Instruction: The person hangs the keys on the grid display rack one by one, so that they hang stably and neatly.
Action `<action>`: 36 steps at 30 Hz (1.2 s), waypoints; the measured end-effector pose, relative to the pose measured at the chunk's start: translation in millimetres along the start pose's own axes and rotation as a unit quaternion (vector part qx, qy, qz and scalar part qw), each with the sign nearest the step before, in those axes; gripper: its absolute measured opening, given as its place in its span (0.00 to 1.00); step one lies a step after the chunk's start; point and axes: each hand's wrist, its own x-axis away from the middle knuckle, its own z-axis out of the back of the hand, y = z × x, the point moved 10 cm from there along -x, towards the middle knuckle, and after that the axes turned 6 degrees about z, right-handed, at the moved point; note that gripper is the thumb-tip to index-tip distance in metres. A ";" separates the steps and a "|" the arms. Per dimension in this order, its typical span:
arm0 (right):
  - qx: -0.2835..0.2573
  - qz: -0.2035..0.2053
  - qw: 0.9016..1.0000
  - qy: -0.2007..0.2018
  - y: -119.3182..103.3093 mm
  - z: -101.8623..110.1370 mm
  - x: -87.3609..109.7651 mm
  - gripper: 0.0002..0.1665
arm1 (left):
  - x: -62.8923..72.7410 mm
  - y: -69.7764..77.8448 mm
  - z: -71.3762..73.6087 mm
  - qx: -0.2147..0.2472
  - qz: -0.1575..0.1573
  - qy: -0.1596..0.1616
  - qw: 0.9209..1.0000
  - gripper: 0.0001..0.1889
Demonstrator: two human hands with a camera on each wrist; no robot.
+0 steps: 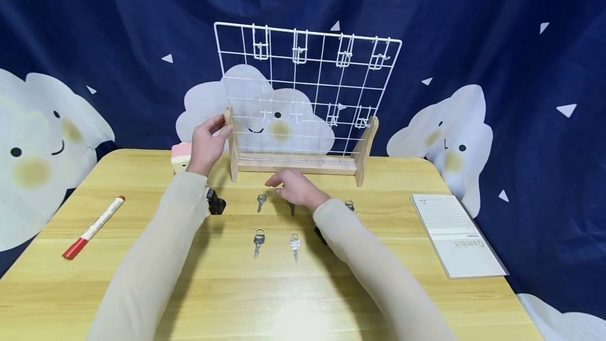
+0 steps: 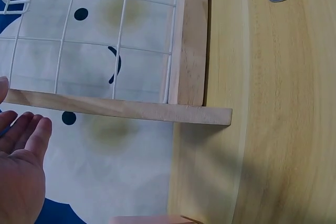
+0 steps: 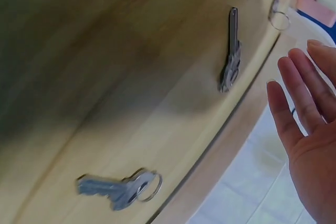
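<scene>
A white wire grid rack (image 1: 307,84) stands in a wooden base at the back of the table, several white hooks hung on it. My left hand (image 1: 208,143) pinches the top of its left wooden post (image 1: 232,146) between thumb and fingers; part of this hold lies outside the left wrist view. Over the table in front of the rack hovers my right hand (image 1: 295,188), fingers extended and holding nothing. Beneath it lies a key (image 1: 291,208), partly hidden. Other keys with rings lie around: one (image 1: 261,201) left, one (image 1: 349,205) right, two (image 1: 258,243) (image 1: 294,246) nearer.
At the left lies a red and white marker (image 1: 94,228). A notepad (image 1: 459,236) is by the right edge. Behind my left wrist sits a pink and cream object (image 1: 181,157), partly covered. A dark blue curtain (image 1: 473,25) with cloud prints hangs behind the table.
</scene>
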 end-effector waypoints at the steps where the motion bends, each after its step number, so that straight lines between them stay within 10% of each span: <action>1: 0.007 0.002 1.000 -0.005 -1.2 -2.1 -3.2 0.17 | -0.6 -0.2 0.3 0.000 0.000 0.001 1.000 0.23; 19: 0.097 0.052 0.994 -0.029 -9.6 -25.3 -27.8 0.08 | -4.2 -0.4 -1.7 -0.005 0.013 0.010 1.000 0.18; 36: 0.002 0.018 1.000 -0.003 -9.8 -7.9 -15.4 0.04 | -1.8 -7.3 -0.6 -0.025 0.019 0.007 0.999 0.19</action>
